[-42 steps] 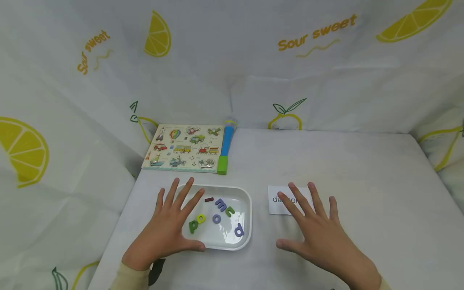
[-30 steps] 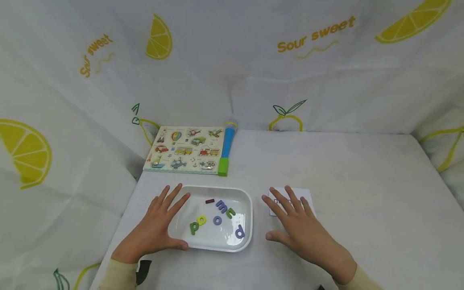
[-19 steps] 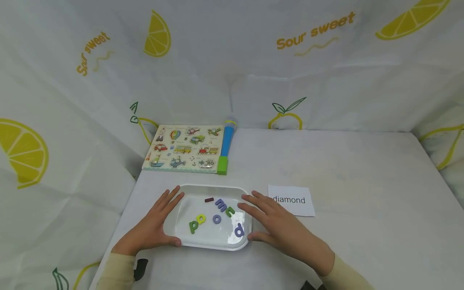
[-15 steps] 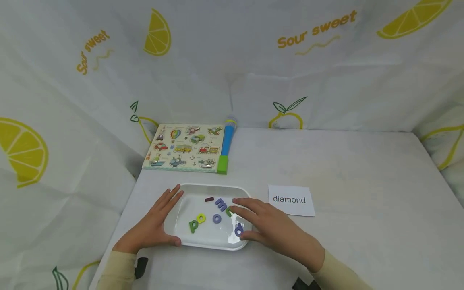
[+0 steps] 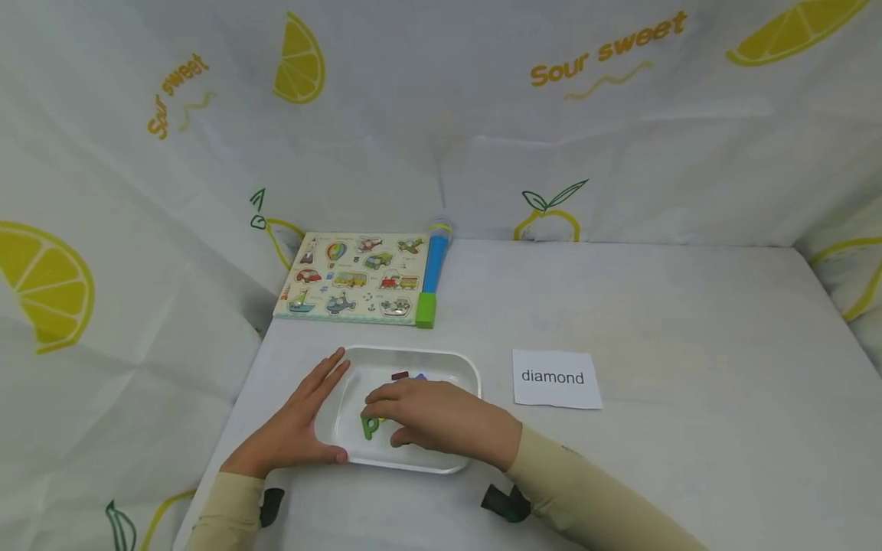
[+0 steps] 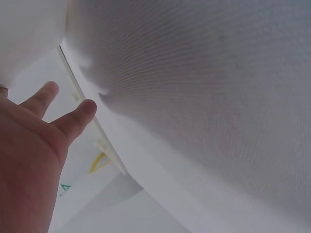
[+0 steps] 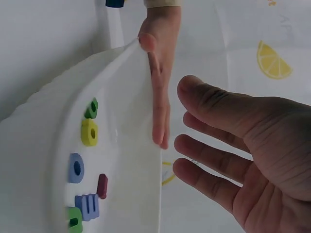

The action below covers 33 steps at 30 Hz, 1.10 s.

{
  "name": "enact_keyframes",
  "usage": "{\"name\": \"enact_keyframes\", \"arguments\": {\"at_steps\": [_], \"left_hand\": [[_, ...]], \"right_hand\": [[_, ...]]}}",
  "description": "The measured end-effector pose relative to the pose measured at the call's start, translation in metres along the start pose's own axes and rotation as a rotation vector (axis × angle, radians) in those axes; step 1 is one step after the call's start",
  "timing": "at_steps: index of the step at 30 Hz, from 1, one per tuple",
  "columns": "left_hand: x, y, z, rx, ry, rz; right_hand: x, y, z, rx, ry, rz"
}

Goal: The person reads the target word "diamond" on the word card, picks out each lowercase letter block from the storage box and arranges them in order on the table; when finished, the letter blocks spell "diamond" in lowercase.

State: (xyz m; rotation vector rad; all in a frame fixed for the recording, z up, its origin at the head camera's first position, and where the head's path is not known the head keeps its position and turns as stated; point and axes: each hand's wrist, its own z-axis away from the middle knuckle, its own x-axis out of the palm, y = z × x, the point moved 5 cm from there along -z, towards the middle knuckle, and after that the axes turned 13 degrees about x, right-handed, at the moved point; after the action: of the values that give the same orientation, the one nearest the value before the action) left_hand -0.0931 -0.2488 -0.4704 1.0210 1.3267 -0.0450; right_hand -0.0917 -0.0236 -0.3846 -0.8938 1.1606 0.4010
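A white tray [image 5: 474, 373] holds several small coloured letters. My left hand [image 5: 292, 432] rests at the tray's left end, fingers straight along the rim and thumb at the near corner. Over the tray hovers my right hand [image 5: 441, 417], fingers relaxed and apart, with nothing in them. A green p [image 5: 370, 428] shows just under its fingertips; the purple d is hidden beneath it. In the right wrist view I see a yellow o [image 7: 89, 132], a purple o [image 7: 76, 168], a purple m [image 7: 89, 208], a green n [image 7: 74, 220] and a dark red stick [image 7: 102, 186].
Right of the tray lies a white card [image 5: 556, 379] printed "diamond". Behind the tray are a picture puzzle board [image 5: 351, 277] and a blue and green toy microphone [image 5: 432, 268]. A white lemon-print curtain [image 5: 441, 115] hangs around the table.
Both hands came down from above the table to the tray. The left settled at its left end; the right swept left past the card and over the letters.
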Motion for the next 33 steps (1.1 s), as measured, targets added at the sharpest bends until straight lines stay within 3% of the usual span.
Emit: {"name": "enact_keyframes", "arguments": {"at_steps": [5,11,17,25,33], "left_hand": [[0.0,-0.001,0.002,0.025,0.006,0.001],[0.002,-0.002,0.003,0.042,0.017,0.001],[0.0,-0.002,0.001,0.068,0.038,-0.014],[0.0,-0.002,0.002,0.06,0.043,-0.009],[0.001,-0.003,0.001,0.021,0.032,-0.016]], "right_hand": [[0.006,-0.007,-0.029,-0.069,-0.095,0.032],[0.029,-0.008,-0.056,-0.124,-0.223,0.108],[0.043,-0.01,-0.072,-0.179,-0.253,0.147],[0.054,-0.002,-0.085,-0.177,-0.272,0.076],[0.065,0.01,-0.097,-0.256,-0.334,-0.063]]}}
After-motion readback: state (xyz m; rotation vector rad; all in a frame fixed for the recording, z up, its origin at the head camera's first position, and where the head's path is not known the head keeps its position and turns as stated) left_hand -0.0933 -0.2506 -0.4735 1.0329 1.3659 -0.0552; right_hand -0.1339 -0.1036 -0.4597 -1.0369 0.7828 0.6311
